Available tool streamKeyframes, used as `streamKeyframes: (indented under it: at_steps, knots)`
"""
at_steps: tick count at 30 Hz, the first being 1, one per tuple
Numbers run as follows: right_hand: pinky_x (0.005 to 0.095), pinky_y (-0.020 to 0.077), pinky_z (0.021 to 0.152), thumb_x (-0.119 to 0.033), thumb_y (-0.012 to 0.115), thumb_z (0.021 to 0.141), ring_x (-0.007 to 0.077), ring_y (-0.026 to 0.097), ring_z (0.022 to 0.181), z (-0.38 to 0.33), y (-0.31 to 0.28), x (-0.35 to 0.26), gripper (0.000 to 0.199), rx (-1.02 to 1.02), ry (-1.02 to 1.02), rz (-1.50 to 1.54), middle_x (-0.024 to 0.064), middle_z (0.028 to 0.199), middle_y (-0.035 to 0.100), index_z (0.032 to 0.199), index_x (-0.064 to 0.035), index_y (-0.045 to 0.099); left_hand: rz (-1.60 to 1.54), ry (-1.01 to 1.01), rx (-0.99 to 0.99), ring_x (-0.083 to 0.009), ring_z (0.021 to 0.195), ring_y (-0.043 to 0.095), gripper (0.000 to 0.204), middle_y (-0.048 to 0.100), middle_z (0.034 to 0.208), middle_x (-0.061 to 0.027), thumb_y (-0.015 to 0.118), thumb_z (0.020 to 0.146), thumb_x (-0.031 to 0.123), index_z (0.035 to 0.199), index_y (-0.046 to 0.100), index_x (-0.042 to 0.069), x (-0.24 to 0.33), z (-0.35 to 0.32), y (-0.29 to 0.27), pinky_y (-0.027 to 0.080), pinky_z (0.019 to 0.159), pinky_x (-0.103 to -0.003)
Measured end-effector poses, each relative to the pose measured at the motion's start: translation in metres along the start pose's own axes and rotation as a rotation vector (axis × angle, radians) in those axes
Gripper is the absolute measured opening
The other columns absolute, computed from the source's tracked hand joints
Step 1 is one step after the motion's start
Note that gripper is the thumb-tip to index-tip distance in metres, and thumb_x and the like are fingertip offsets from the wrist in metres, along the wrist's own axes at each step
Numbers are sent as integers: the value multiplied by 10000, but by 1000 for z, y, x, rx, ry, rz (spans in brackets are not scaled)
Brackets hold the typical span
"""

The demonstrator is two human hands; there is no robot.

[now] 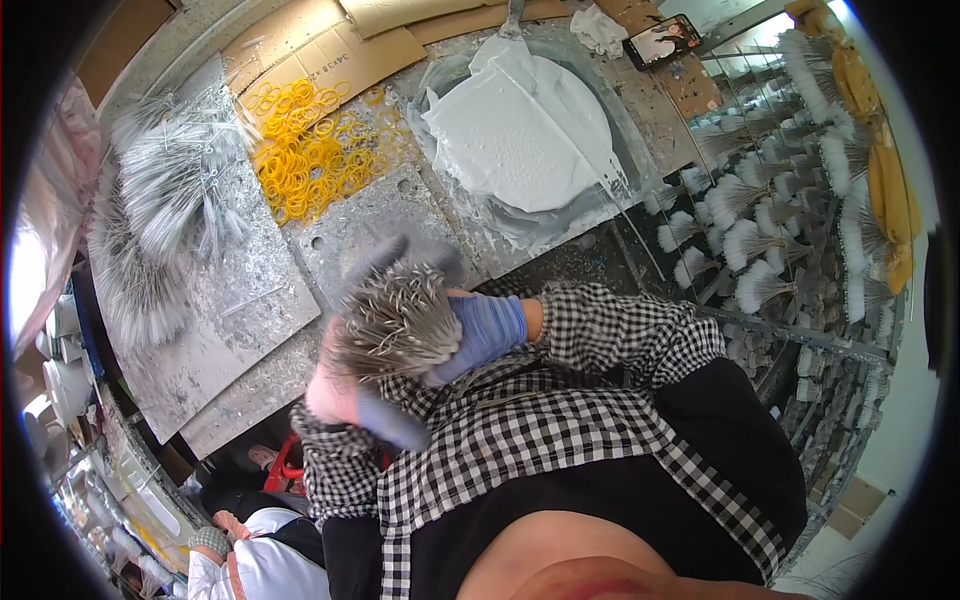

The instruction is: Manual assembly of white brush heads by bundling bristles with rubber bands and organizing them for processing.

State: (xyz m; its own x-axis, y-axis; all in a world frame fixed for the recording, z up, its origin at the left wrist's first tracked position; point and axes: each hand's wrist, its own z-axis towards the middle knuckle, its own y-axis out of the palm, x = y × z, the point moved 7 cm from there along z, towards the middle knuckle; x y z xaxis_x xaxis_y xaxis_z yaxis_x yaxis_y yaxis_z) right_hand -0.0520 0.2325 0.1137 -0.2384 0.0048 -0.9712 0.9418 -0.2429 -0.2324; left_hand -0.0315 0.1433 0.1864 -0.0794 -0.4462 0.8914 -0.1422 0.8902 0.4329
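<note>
A thick bundle of thin wire-handled brushes (pixel 395 325) is held in front of my chest, its looped metal wire ends facing up. My right hand (pixel 480 335), in a striped blue glove, is closed round the bundle's right side. On its left side lies my left hand (pixel 345 375), in a pinkish-purple glove. The left palm rests against the wires, with the thumb stretched out below and blurred fingers reaching past the far side. The bristle ends of this bundle are hidden beneath.
Loose brushes (pixel 185 190) lie piled on the grey board at left, beside yellow rubber bands (pixel 315 160). White paste (pixel 525 125) covers a round patch, with a scraper (pixel 512 20) at its far edge. Racked brush bundles (pixel 760 230) and a phone (pixel 662 42) are at right. A co-worker (pixel 265 550) sits lower left.
</note>
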Motion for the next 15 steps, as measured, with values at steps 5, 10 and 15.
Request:
streamKeyframes:
  at_steps: [5, 10, 15]
  knots:
    - [335, 496, 1060, -284, 866, 725, 237, 636, 1159, 10, -13, -16, 716, -127, -43, 131, 120, 1255, 666, 1344, -74, 576, 42, 102, -168, -168, 868, 680, 717, 681, 912, -53, 886, 682, -17, 1314, 546, -9, 2, -5, 8, 568, 822, -301]
    - [357, 525, 996, -398, 830, 695, 277, 658, 1102, 44, -70, -63, 736, 97, -161, -423, 146, 1206, 675, 1313, -72, 600, 493, 454, -170, -199, 764, 637, 278, 632, 847, -74, 716, 813, -78, 956, 522, 62, 32, 8, 12, 543, 862, -363]
    - [385, 515, 999, -383, 723, 844, 305, 644, 1130, 69, -120, -49, 606, 175, -77, -1016, 163, 1258, 653, 1359, -89, 594, 816, 413, 224, -202, 814, 711, 264, 736, 920, -101, 810, 755, 58, 994, 697, 47, -34, 49, -72, 572, 755, -327]
